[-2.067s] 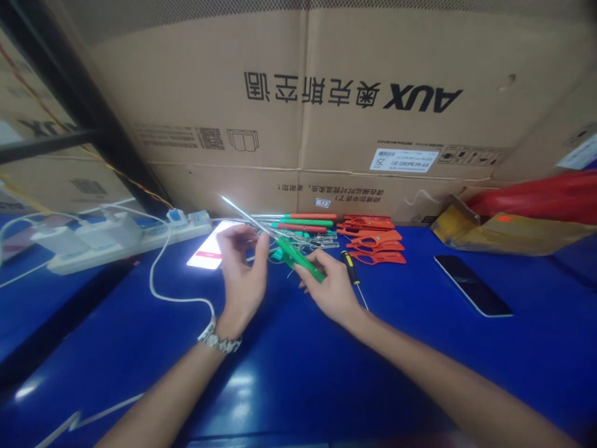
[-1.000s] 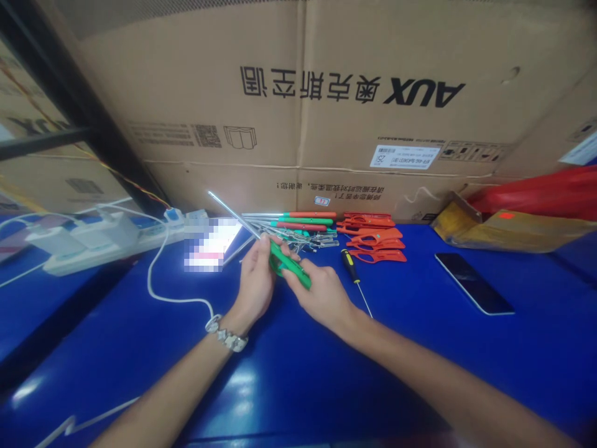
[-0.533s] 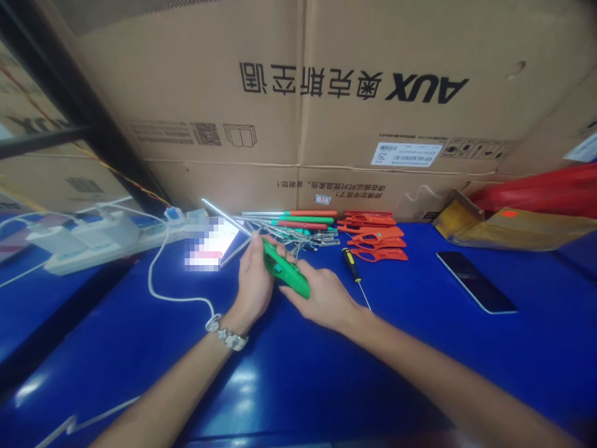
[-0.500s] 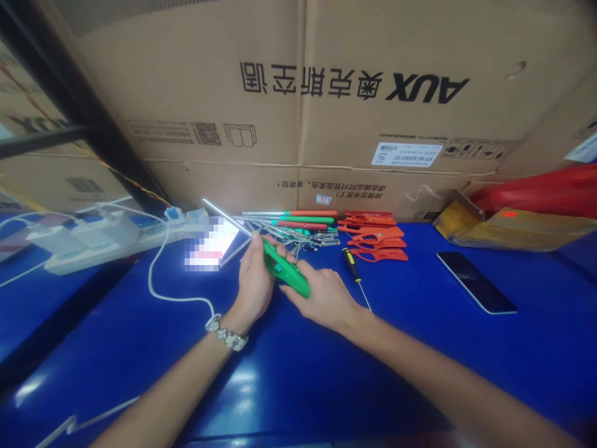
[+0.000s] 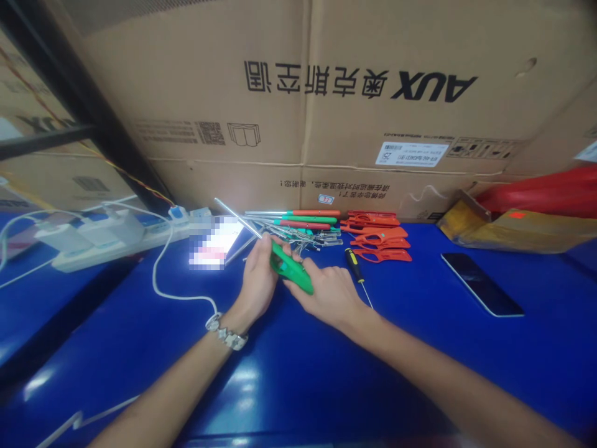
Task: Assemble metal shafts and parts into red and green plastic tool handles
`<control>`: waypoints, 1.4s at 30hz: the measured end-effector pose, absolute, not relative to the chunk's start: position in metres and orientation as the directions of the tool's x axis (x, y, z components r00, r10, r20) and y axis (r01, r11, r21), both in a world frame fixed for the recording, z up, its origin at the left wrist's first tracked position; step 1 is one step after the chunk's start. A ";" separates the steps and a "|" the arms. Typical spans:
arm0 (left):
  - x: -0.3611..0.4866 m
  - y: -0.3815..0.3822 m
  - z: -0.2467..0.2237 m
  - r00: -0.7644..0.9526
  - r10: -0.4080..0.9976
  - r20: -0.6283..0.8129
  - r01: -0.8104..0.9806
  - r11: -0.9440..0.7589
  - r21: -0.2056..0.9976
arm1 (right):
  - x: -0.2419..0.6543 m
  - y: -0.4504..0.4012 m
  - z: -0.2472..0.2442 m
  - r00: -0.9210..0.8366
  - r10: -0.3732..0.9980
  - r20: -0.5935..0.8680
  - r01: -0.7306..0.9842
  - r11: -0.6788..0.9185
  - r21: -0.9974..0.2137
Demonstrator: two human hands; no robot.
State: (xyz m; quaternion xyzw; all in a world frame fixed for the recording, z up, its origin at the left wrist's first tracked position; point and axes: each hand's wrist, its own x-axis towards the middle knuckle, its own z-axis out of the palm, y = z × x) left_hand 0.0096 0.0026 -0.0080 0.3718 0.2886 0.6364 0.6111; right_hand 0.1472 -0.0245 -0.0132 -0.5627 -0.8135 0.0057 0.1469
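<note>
Handle of green plastic (image 5: 299,275), bearing a slim silver metal rod (image 5: 237,214), slants above the glossy blue desk (image 5: 289,386). My right hand (image 5: 334,294) curls around its rear; my left hand (image 5: 259,274) grips it near the rod. I judge the step as two-handed pressing or fitting; the next move likely calls for steady, even hold.

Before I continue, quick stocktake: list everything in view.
Tool: 1, green and silver, centre
Long tools: 3+, red and green, back
Metal parts: several, silver, back
Handles: several, orange, back
Screwdriver: 1, black and yellow, right
Phone: 1, black, right
Screen: 1, white, left
Power strip: 1, white, left
Cables: several, white, left
Cartons: 2+, brown, back
Open carton: 1, brown, right
Bundle: 1, red, right
Frame: 1, black, left
Table: 1, blue, underneath
Bracelet: 1, silver, left wrist
Left grip: 1, bare, on tool
Right grip: 1, bare, on tool
</note>
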 end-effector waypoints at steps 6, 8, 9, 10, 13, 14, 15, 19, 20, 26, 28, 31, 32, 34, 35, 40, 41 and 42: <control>0.007 0.001 -0.007 -0.007 0.996 0.085 -0.533 -0.075 0.843 | 0.147 -0.025 -0.013 -0.304 0.920 0.246 0.895 0.365 -0.256; 0.005 0.000 -0.006 0.002 0.998 0.068 -0.545 -0.055 0.837 | 0.148 -0.024 -0.014 -0.285 0.927 0.245 0.862 0.359 -0.359; 0.005 0.000 -0.006 0.008 0.998 0.059 -0.555 -0.045 0.831 | 0.148 -0.024 -0.016 -0.279 0.929 0.243 0.834 0.360 -0.418; 0.004 0.000 -0.006 0.015 0.999 0.051 -0.565 -0.034 0.824 | 0.149 -0.024 -0.017 -0.277 0.930 0.242 0.799 0.363 -0.480; 0.005 0.000 -0.005 0.023 0.999 0.038 -0.587 -0.017 0.809 | 0.149 -0.023 -0.022 -0.278 0.930 0.242 0.674 0.368 -0.641; 0.005 0.000 -0.004 0.019 0.999 0.039 -0.592 -0.020 0.806 | 0.149 -0.023 -0.023 -0.280 0.930 0.239 0.635 0.366 -0.680; 0.006 0.000 -0.004 0.014 0.999 0.039 -0.597 -0.022 0.802 | 0.148 -0.023 -0.024 -0.282 0.930 0.236 0.601 0.363 -0.712; 0.011 0.000 -0.002 0.014 1.000 0.007 -0.615 0.003 0.789 | 0.144 -0.027 -0.024 -0.276 0.935 0.223 0.538 0.342 -0.770; 0.013 -0.001 -0.002 0.017 1.000 0.002 -0.615 0.009 0.789 | 0.142 -0.028 -0.023 -0.275 0.936 0.221 0.536 0.340 -0.772; 0.013 -0.005 0.001 0.035 0.992 0.122 -0.546 -0.083 0.833 | 0.137 -0.037 -0.016 -0.345 0.912 0.222 0.613 0.398 -0.683; 0.008 -0.005 0.004 0.068 0.981 0.180 -0.446 -0.131 0.885 | 0.142 -0.036 -0.012 -0.397 0.887 0.234 0.606 0.445 -0.659; -0.002 -0.005 0.013 0.153 0.958 0.241 -0.195 -0.210 0.958 | 0.152 -0.028 -0.007 -0.343 0.889 0.303 0.438 0.437 -0.785; -0.005 -0.005 0.015 0.188 0.946 0.264 -0.085 -0.253 0.964 | 0.154 -0.024 -0.005 -0.281 0.901 0.329 0.346 0.415 -0.842; -0.009 -0.004 0.019 0.278 0.908 0.313 0.131 -0.359 0.924 | 0.155 -0.017 -0.002 -0.164 0.918 0.361 0.151 0.385 -0.911; -0.011 -0.003 0.019 0.334 0.882 0.334 0.211 -0.415 0.885 | 0.154 -0.014 -0.001 -0.130 0.923 0.362 0.068 0.373 -0.925; -0.011 -0.001 0.013 0.450 0.811 0.374 0.313 -0.535 0.784 | 0.146 -0.006 -0.002 -0.087 0.947 0.309 -0.106 0.300 -0.948; -0.010 -0.001 0.011 0.441 0.815 0.375 0.321 -0.533 0.783 | 0.146 -0.006 -0.002 -0.073 0.950 0.304 -0.099 0.296 -0.950; -0.010 -0.001 0.010 0.431 0.818 0.381 0.326 -0.535 0.780 | 0.146 -0.006 -0.003 -0.058 0.952 0.300 -0.087 0.294 -0.952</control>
